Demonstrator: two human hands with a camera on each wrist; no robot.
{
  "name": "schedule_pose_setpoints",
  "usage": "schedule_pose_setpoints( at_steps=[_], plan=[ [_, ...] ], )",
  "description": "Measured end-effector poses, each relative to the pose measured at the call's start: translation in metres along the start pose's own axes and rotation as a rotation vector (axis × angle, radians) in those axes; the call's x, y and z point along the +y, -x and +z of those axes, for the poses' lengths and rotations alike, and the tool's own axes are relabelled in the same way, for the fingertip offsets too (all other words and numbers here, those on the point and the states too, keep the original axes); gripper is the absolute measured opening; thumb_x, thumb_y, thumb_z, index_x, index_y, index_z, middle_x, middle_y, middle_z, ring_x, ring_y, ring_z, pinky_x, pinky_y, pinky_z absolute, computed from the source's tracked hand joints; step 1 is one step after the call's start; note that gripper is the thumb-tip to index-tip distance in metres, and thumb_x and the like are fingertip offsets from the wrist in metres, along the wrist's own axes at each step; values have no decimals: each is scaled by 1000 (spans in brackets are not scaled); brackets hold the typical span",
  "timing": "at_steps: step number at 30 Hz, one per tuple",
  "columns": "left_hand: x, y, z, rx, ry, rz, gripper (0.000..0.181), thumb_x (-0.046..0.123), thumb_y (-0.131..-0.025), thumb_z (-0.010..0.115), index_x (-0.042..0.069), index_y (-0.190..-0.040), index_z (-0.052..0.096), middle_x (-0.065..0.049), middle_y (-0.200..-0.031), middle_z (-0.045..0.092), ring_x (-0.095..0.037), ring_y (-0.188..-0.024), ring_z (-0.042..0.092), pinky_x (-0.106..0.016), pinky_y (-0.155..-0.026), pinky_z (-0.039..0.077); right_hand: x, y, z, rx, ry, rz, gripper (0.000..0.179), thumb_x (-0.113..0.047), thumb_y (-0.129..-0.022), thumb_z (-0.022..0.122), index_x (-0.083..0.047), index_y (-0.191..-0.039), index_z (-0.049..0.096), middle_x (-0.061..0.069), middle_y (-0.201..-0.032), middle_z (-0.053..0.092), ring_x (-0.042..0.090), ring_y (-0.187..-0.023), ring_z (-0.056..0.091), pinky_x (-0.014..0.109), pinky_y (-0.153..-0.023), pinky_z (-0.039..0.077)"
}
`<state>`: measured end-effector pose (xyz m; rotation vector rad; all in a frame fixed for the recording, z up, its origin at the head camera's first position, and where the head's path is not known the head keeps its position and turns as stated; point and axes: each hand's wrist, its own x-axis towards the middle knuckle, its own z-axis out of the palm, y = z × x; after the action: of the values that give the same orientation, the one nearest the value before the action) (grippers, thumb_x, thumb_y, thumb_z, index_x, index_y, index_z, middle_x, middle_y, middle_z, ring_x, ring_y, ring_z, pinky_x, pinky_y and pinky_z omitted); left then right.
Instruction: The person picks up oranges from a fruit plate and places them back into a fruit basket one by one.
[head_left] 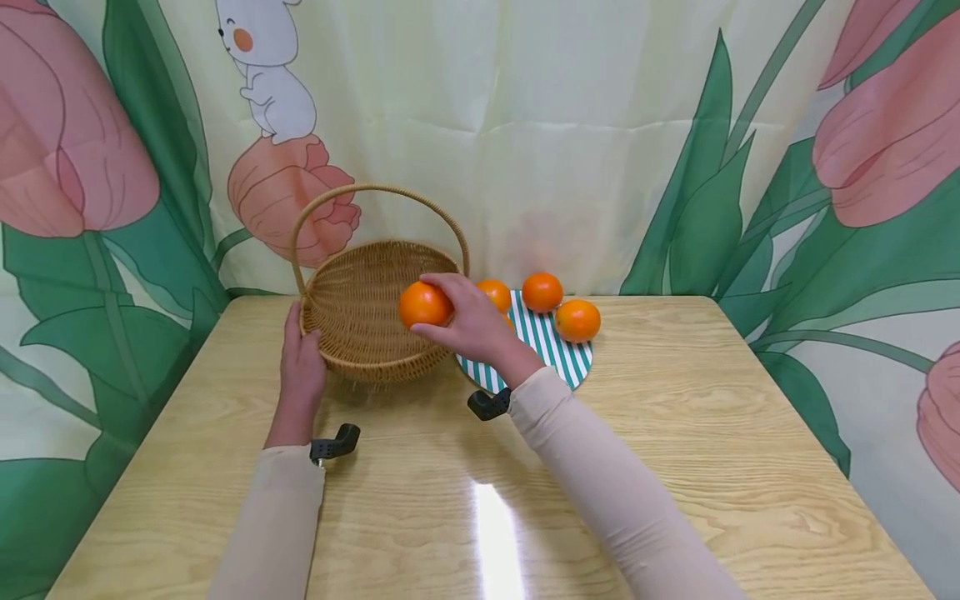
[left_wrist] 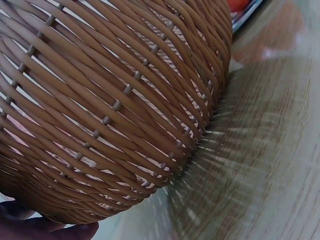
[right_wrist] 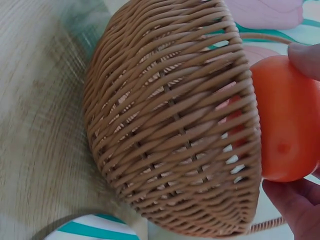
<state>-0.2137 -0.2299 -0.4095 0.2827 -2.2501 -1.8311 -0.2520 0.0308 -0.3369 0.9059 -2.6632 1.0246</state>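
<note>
A woven wicker basket point(head_left: 375, 304) with a tall arched handle point(head_left: 378, 188) stands at the back left of the table. My left hand point(head_left: 302, 367) grips its left rim; in the left wrist view only some fingertips point(left_wrist: 75, 232) show at the lower corner. Over the basket's right side, my right hand point(head_left: 480, 321) holds an orange point(head_left: 425, 305) between thumb and fingers. From the right wrist, that orange point(right_wrist: 285, 120) appears at the rim, partly seen through the weave. Just right of the basket lies a round green-and-white striped mat point(head_left: 536, 337), partly hidden by my right hand.
On the mat are more oranges: one at the back point(head_left: 542, 292), one on the right edge point(head_left: 577, 321), and one partly behind my right hand point(head_left: 495, 294). A printed curtain point(head_left: 555, 150) hangs right behind the wooden table point(head_left: 675, 400).
</note>
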Motion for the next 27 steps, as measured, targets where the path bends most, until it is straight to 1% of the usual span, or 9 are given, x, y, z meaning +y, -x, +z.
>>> schedule_pose_setpoints(
  at_steps=[4, 7, 10, 12, 17, 22, 27],
  plan=[
    [2, -3, 3, -2, 4, 4, 55, 29, -104, 20, 44, -153, 0, 10, -163, -1, -20, -150, 9, -47, -121, 15, -1, -6, 2, -21, 28, -23, 67, -48, -81, 73, -21, -137, 48, 0, -138, 48, 19, -115, 54, 37, -94, 50],
    [3, -5, 5, -7, 13, 24, 55, 28, -104, 20, 41, -154, 1, 8, -164, 1, -21, -150, 11, -46, -121, 16, -3, -9, 3, -41, 48, -25, 66, -47, -80, 75, -19, -134, 49, 1, -135, 49, 19, -112, 54, 37, -94, 50],
    [2, -6, 6, -5, 9, 39, 56, 27, -104, 21, 40, -154, 2, 6, -164, 2, -21, -149, 13, -45, -121, 16, -6, -13, 4, -87, 73, -27, 67, -49, -79, 75, -18, -132, 50, 2, -134, 51, 18, -111, 54, 36, -93, 51],
    [1, -5, 6, 3, 2, 34, 56, 27, -103, 21, 40, -154, 2, 5, -164, 3, -22, -149, 14, -46, -121, 18, -8, -16, 5, -131, 78, -25, 68, -51, -78, 75, -18, -132, 50, 1, -131, 52, 17, -109, 54, 34, -91, 51],
    [-2, -1, 3, 19, 9, 24, 57, 24, -103, 22, 40, -155, 4, 6, -164, 4, -20, -149, 13, -44, -121, 18, -11, -21, 11, -230, 81, -14, 70, -54, -74, 77, -18, -129, 51, -1, -121, 55, 14, -102, 54, 31, -86, 51],
    [-4, 0, 2, 14, 28, 38, 57, 23, -104, 22, 37, -155, 3, 6, -164, 4, -20, -149, 13, -44, -121, 17, -12, -25, 15, -277, 106, -33, 67, -54, -74, 77, -18, -124, 52, -2, -115, 57, 13, -97, 55, 29, -85, 51],
    [-3, 0, 3, 17, 27, 44, 56, 23, -104, 22, 36, -156, 5, 5, -164, 6, -22, -149, 16, -46, -120, 19, -11, -28, 16, -336, 128, -27, 64, -55, -76, 75, -19, -123, 51, -2, -112, 59, 13, -92, 57, 28, -82, 51]
  ],
)
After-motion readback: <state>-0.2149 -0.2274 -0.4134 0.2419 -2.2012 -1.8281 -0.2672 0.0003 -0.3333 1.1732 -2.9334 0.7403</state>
